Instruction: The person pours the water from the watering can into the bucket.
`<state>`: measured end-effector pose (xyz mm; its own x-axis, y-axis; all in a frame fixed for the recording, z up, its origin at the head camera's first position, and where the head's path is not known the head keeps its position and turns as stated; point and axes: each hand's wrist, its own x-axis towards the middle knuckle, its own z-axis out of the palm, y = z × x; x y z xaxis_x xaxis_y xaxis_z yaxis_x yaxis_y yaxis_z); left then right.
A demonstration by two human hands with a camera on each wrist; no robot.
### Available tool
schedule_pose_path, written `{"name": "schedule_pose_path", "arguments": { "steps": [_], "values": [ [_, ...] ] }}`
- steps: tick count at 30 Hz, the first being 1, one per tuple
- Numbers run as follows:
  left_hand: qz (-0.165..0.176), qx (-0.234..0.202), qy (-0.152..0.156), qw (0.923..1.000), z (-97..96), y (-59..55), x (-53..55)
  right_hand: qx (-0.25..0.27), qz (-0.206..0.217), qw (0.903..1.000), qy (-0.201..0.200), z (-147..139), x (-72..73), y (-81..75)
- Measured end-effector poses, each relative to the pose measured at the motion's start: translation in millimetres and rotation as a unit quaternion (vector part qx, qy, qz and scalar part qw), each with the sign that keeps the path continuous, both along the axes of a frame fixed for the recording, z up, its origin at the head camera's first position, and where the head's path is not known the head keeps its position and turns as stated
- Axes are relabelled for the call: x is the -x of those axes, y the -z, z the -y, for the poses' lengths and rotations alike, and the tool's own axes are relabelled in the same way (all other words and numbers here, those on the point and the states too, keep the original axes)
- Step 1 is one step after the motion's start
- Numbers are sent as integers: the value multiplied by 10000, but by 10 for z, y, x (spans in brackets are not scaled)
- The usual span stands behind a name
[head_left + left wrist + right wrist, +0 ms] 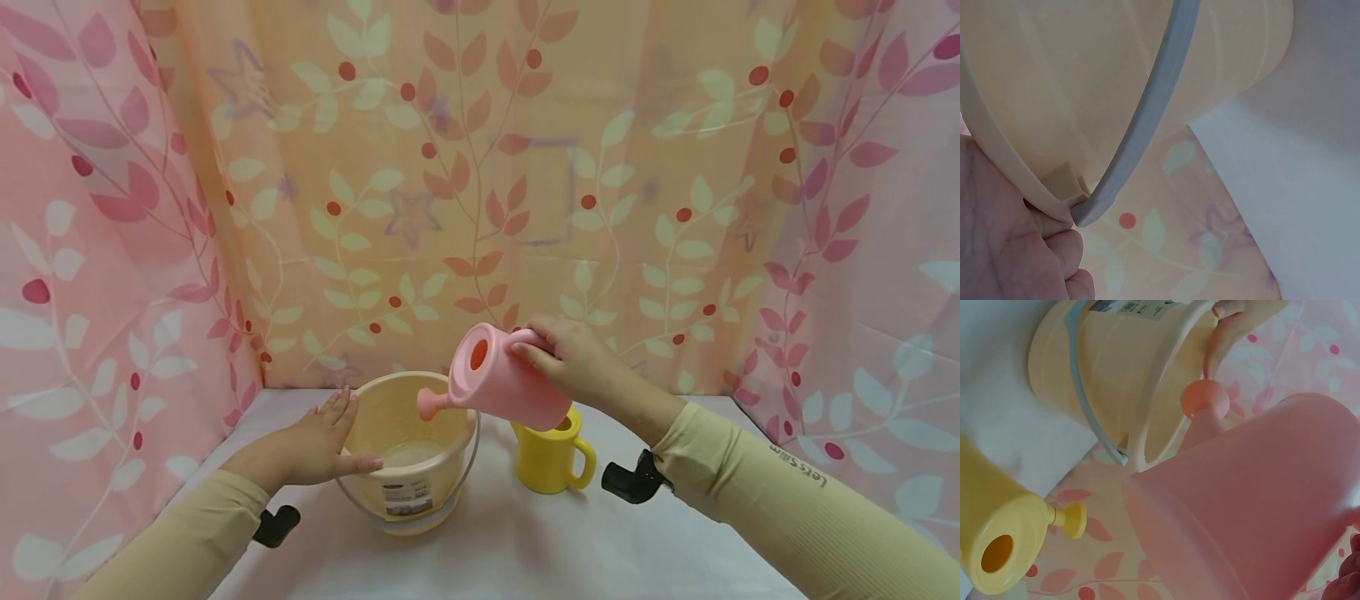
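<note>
A pink watering can (510, 383) is tilted in the air, its round spout head (431, 404) over the mouth of a cream bucket (401, 500). My right hand (566, 358) grips the can by its handle. At the bucket's left side, my left hand (315, 442) rests against the rim with fingers extended and thumb lying across the front edge. A shallow, pale, shiny layer (411, 452) shows on the bucket floor. The bucket's grey handle (1141, 119) hangs down along its outer wall.
A yellow watering can (543, 462) stands on the white table (570, 550) to the right of the bucket, partly behind the pink one. Patterned cloth (480, 183) closes off the back and both sides.
</note>
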<state>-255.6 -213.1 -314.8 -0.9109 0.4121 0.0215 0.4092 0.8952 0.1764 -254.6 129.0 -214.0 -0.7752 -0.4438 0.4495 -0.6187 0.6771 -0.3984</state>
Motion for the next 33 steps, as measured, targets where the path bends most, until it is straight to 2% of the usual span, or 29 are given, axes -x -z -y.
{"name": "schedule_pose_path", "arguments": {
  "steps": [7, 33],
  "values": [
    [13, 86, -50, 9999, -9, 0, -6, 29, 48, 10000, 5, 7, 4, 0],
    [27, 123, -90, 9999, -11, -12, -8, -219, -235, 9995, -11, 6, 33, 3]
  ]
}}
